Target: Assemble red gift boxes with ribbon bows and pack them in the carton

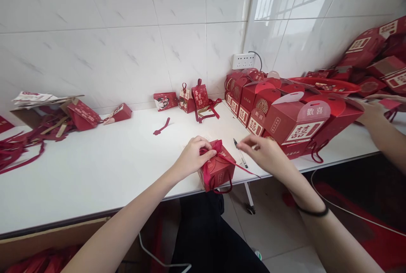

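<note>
A small red gift box (221,176) with a cord handle sits at the table's front edge. On its top is a red ribbon (218,146) in a loop or bow, and one tail stretches right past the edge. My left hand (195,156) is closed on the ribbon at the box's top left. Off to the right, my right hand (269,154) hovers apart from the box, its thumb and fingers slightly spread with nothing visible between them. A pen (241,154) lies on the table between the box and my right hand.
Rows of red boxes (298,121) stand at the right, with a red basin (349,87) behind. Another person's hand (374,114) is at far right. Small red packets (200,95) stand by the wall; ribbons (19,150) lie left. A power strip (243,61) hangs on the wall.
</note>
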The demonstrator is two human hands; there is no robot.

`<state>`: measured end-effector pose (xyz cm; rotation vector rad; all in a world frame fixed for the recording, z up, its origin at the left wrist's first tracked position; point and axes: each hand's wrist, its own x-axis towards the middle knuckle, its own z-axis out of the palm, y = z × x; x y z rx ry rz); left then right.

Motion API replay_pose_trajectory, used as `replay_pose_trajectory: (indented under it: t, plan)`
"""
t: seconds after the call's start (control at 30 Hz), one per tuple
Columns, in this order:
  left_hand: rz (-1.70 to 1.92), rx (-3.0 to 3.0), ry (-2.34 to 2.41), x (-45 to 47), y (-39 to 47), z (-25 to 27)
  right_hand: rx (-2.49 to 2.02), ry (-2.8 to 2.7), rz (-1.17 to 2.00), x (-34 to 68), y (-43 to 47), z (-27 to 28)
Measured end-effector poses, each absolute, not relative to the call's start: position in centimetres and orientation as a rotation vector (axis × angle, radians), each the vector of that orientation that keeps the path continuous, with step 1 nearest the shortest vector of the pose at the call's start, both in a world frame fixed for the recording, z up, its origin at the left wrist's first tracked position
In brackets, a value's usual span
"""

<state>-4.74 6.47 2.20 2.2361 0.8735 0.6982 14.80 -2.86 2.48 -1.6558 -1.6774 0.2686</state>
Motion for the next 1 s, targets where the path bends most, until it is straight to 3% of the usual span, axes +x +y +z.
replay_pose_trajectory:
  t: [0.1,0.23,0.5,0.77,0.87,1.0]
  plan:
    - [0.694,2.242,0.854,-4.8,6.5,2.1,-1.398,-1.796,0.071,15.7,0.0,2.1]
    - [0.713,2.236,0.822,-5.0,6.6,1.9,-1.076,-2.106,0.186,15.1,2.2,2.0]
    - [0.71,2.24,0.836,-4.9,6.7,1.9,-0.998,-2.182,-0.084,14.0,2.4,1.9]
    - [0.714,2.245,0.831,-4.9,6.5,2.1,-1.003,-2.111,-0.554,14.2,2.5,1.1]
    - [0.723,2.254,0.823,-5.0,6.5,2.0,-1.077,-2.07,-0.355,13.9,2.5,1.1]
    - [0.729,2.256,0.818,-5.0,6.6,1.9,-1.146,-1.88,0.338,13.7,2.0,2.0]
